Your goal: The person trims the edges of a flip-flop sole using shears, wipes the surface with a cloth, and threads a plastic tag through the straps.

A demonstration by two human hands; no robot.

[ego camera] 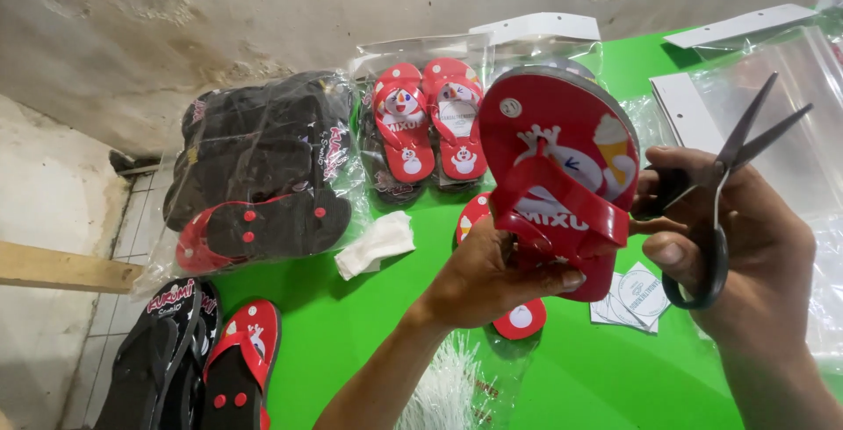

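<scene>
Above green table (351,325), left hand (492,276) raises sandal (562,158), right hand (746,245) scissors (729,184).

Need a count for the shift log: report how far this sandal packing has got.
Done: one red pair sits bagged, plus a bagged bundle of black sandals. In hand: left hand holds a red sandal, right hand holds scissors. Left: loose sandals and clear bags.

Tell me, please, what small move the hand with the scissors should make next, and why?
Probably bring the scissors tips down toward the sandal strap. The right hand holds them with the blades slightly apart and pointing up, away from the sandal, while the left hand holds the sandal raised beside them.
</scene>
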